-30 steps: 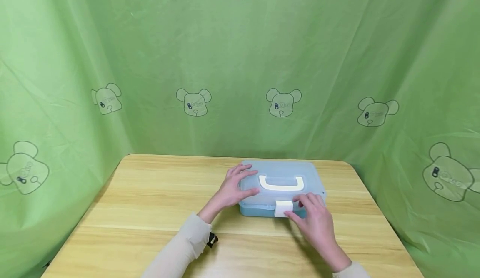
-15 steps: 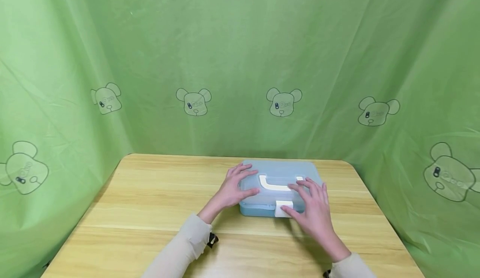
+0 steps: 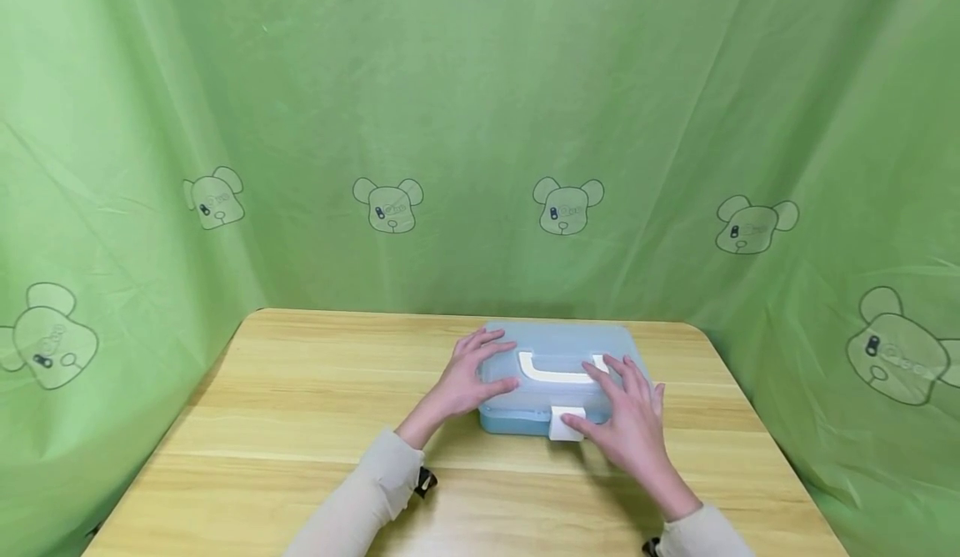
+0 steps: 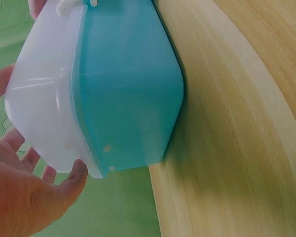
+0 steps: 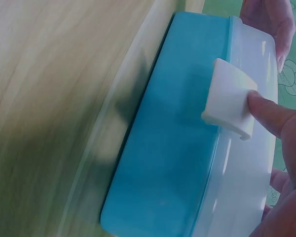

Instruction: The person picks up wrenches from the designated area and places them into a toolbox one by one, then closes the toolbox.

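A lidded plastic storage box stands on the table, with a blue base (image 3: 517, 424) and a translucent lid (image 3: 558, 336) lying on it. A white carrying handle (image 3: 551, 375) lies on top; a white latch (image 3: 564, 429) sits at the front middle. My left hand (image 3: 467, 376) rests on the lid's left end, fingers spread, thumb near the lid's edge in the left wrist view. My right hand (image 3: 632, 419) has its thumb on the upper part of the latch and its other fingers spread over the lid by the handle. In the right wrist view the latch plate (image 5: 229, 98) tilts away from the base.
The wooden table (image 3: 315, 398) extends to the left and in front of the box. Behind and at both sides hangs a green curtain (image 3: 480, 107) with bear-head prints. Black bands show at both sleeve cuffs.
My right hand's fingers have moved from beside the latch up onto the lid near the handle, and its thumb has risen on the latch. The latch's lower edge has swung slightly outward. My left hand stays put.
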The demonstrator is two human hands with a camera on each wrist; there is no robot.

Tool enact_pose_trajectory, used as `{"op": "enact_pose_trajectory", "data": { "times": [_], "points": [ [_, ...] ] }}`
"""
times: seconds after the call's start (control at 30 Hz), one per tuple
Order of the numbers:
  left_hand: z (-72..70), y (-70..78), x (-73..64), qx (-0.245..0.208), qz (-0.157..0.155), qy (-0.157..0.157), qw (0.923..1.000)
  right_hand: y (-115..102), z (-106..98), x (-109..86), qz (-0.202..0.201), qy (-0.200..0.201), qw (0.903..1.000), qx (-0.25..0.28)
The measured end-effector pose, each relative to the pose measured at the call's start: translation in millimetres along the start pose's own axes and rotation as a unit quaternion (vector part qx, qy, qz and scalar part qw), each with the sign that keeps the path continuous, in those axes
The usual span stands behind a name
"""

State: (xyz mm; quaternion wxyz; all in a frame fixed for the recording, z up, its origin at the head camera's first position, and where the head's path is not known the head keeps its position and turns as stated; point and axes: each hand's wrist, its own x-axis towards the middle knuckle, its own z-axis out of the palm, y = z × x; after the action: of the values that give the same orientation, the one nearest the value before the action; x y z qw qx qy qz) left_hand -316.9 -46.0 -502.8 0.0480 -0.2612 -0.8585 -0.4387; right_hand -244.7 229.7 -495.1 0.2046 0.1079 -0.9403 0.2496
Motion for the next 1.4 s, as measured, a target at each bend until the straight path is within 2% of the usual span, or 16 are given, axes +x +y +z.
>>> {"op": "enact_pose_trajectory", "data": {
  "times": [0.87,1.4],
  "points": [
    [0.5,1.1,-1.3,-0.005,0.001,0.0,1.0,-1,6,1.2,0.023,-0.002,0.9996,-0.015],
    [0.0,1.0,-1.2,-0.001,0.001,-0.006,1.0,5,11,-0.6,-0.001,0.009,0.9982,-0.059]
  ]
}}
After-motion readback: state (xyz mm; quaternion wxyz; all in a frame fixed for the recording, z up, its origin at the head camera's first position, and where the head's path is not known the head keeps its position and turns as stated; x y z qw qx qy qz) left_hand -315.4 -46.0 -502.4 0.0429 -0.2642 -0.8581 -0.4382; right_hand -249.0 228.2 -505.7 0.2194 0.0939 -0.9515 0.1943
